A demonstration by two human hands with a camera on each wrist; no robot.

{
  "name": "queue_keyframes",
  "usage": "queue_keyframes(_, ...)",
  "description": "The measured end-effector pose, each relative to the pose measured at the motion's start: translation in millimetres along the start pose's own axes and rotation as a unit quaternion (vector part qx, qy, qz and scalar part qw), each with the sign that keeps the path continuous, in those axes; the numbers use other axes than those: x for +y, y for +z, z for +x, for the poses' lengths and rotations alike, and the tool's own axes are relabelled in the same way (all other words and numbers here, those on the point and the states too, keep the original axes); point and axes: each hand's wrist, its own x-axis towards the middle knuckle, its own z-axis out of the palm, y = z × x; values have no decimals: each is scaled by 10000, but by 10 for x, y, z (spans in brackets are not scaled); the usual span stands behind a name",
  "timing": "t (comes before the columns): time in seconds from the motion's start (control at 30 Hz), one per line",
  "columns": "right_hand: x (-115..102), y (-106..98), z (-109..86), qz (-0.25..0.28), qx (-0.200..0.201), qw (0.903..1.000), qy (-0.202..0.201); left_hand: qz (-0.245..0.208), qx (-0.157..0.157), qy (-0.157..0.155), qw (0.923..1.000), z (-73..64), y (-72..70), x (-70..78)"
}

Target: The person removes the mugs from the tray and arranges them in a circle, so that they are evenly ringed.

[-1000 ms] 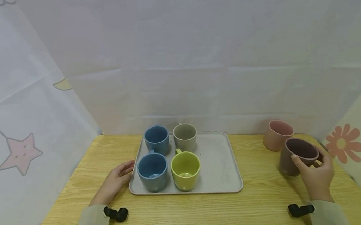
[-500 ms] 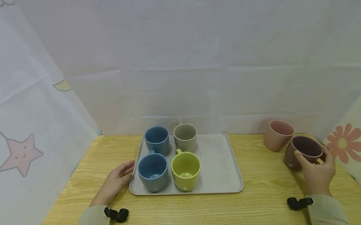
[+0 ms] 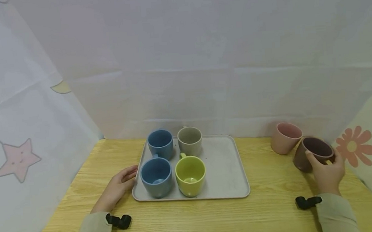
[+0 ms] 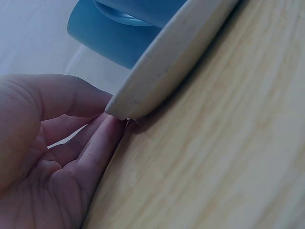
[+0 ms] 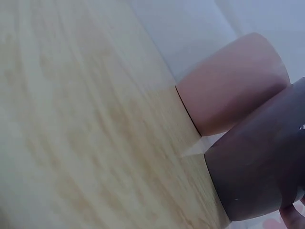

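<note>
My right hand (image 3: 329,172) grips a dark brown mug (image 3: 302,159) on its near right side, thumb at the rim. The mug's base is right at the tabletop in the right wrist view, close beside a pink cup (image 5: 233,86). At the far left, my left hand (image 3: 114,189) pinches the left edge of a pale grey tray (image 3: 226,171), its digits above and below the rim (image 4: 143,86) in the left wrist view. On the tray stand a blue mug (image 3: 160,145) at the back, another blue mug (image 3: 157,178) in front, a grey mug (image 3: 190,142) and a lime-green mug (image 3: 191,177).
The wooden table (image 3: 207,223) carries everything. A white cloth wall (image 3: 183,76) rises right behind the tray and the pink cup, with printed side cloths at left and right.
My right hand has moved the brown mug away from me and slightly right, nearer the pink cup, and it leans less. The left hand and the tray stay put.
</note>
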Motion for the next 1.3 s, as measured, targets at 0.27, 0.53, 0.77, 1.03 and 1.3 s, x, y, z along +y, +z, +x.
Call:
queue_keyframes(0.27, -25, 1, 49, -354, -348, 9988, -14, -139, 1, 72, 9999, 31, 0, -2)
queue_keyframes(0.53, 21, -47, 41, -670, -763, 9948, -104, -128, -24, 44, 9999, 13, 20, -45)
queue_keyframes(0.77, -142, -82, -11, -542, -1048, 9929, 124, -14, 52, -50, 10000, -3, 24, -49)
queue_keyframes(1.03, -528, 3, -266, -842, -513, 9917, -829, -18, 72, -22, 10000, 6, 11, -35)
queue_keyframes(1.3, -924, 338, -719, -444, -695, 9652, -2481, -51, 38, -32, 10000, 19, 23, -24)
